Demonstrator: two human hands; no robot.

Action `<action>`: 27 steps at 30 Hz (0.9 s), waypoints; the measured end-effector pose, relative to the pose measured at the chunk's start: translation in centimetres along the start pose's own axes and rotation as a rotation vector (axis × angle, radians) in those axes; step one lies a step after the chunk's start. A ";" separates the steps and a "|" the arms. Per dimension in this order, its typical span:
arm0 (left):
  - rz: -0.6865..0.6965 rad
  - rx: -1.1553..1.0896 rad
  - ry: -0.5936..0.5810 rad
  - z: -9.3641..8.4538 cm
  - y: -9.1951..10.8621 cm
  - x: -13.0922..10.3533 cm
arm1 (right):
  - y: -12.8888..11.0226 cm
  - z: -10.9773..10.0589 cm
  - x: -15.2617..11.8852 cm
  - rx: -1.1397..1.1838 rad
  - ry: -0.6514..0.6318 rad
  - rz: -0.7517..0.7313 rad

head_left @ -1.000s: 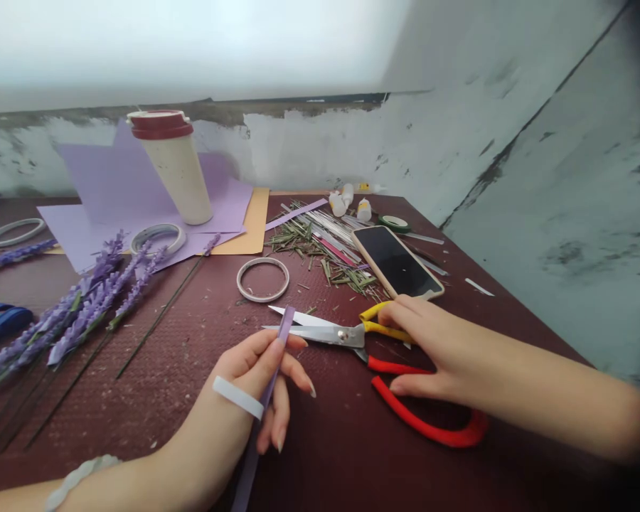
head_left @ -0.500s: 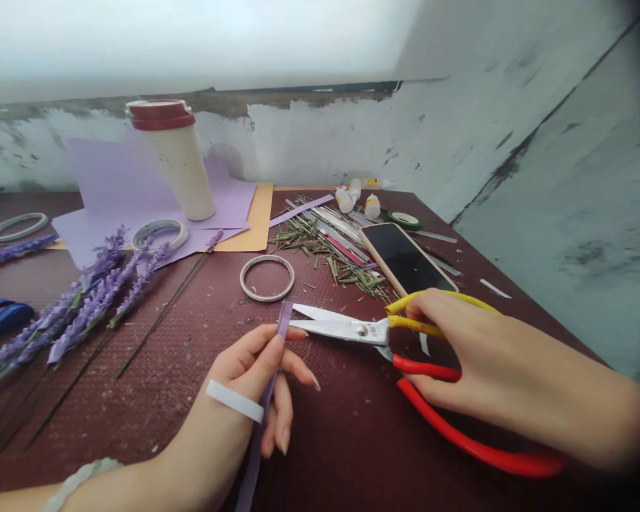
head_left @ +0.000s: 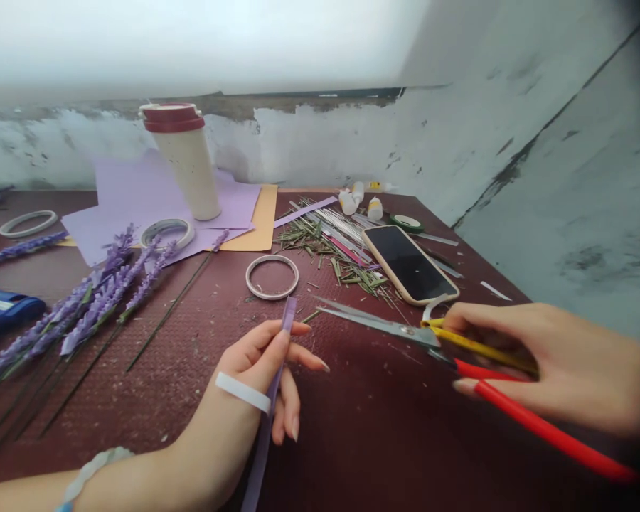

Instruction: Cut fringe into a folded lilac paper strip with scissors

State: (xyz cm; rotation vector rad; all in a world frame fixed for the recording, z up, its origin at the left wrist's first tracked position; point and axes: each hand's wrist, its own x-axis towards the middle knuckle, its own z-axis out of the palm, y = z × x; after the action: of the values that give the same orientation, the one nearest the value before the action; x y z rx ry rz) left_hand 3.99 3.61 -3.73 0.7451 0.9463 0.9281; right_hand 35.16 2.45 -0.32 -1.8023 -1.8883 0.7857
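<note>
Between thumb and forefinger, my left hand (head_left: 267, 370) pinches a narrow purple paper strip (head_left: 289, 313). The strip's short end sticks up past the fingertips, and its long tail hangs down beside the wrist. A piece of white tape (head_left: 242, 391) is stuck across the back of that hand. My right hand (head_left: 533, 355) grips scissors (head_left: 405, 331) with yellow and red handles. Their blades lie nearly together, pointing left, and stand apart from the strip. Part of the handles is hidden by the fingers.
Behind the hands lie a tape roll (head_left: 272, 276), a phone (head_left: 409, 263) and a heap of cut stems (head_left: 331, 242). Purple flower stalks (head_left: 99, 306) spread at the left near a blue object (head_left: 5, 313). A lidded cup (head_left: 189, 163) stands by purple paper (head_left: 122, 192).
My right hand has drawn the scissors back to the right, away from the strip, and their blades have come closer together. My left hand keeps its pinch. The view has shifted slightly.
</note>
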 end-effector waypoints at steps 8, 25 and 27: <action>-0.026 0.025 0.021 0.4 0.4 0.0 | 0.6 0.9 -0.2 0.053 -0.311 0.015; -0.075 0.156 -0.068 0.3 0.3 0.0 | -3.1 4.0 -0.5 0.062 -0.313 0.005; -0.075 0.152 -0.078 0.2 0.3 0.0 | -3.4 4.1 -0.4 0.076 -0.303 0.001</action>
State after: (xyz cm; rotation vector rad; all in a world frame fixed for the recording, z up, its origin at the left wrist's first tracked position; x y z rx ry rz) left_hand 4.12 3.69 -3.40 0.8632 0.9764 0.7622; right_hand 30.01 1.60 -1.20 -1.7161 -2.0087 1.1709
